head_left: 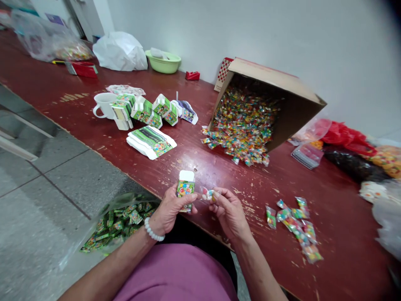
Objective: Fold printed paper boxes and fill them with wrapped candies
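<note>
My left hand [171, 207] is closed around a small green printed candy box [185, 188], whose white top flap stands up. Just to its right, my right hand [228, 209] pinches a small clear packet of colourful candies [207, 194] between thumb and fingers. Both hands are over the front edge of the red table [238, 184]. Beyond them a cardboard carton [266, 71] lies on its side, with a heap of candy packets [241, 125] spilling out. Several more loose packets [297, 225] lie right of my right hand.
Flattened green boxes [152, 142] and folded-open ones [142, 109] lie back left beside a white mug [105, 104]. Below the table edge, a clear bag holds many filled green boxes [125, 219]. A green basin [164, 62] and white bag [120, 52] stand by the wall; red plastic bags [347, 136] lie right.
</note>
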### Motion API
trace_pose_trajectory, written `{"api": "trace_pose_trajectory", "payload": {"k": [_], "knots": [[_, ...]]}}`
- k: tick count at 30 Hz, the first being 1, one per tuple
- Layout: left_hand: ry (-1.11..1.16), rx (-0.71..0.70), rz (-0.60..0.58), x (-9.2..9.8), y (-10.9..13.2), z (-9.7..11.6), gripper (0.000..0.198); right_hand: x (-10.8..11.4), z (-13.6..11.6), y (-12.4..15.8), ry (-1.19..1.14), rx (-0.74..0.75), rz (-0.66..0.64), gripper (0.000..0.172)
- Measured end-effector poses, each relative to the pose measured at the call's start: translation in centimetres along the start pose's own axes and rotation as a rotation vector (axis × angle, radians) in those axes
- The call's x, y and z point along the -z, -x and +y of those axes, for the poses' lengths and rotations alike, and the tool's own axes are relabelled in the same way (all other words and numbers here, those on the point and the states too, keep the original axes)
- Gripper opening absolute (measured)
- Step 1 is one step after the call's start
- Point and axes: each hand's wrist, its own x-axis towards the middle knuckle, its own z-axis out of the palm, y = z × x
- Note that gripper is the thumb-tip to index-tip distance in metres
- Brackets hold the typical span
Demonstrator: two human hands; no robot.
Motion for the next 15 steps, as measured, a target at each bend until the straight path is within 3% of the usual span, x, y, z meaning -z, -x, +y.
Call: {"api": "trace_pose_trajectory", "payload": {"k": [15], "knots": [[0.009,0.014,0.011,0.46,0.16,0.1,0.045,0.48,-0.1,-0.07,-0.06,-0.059,0.063,0.03]]}}
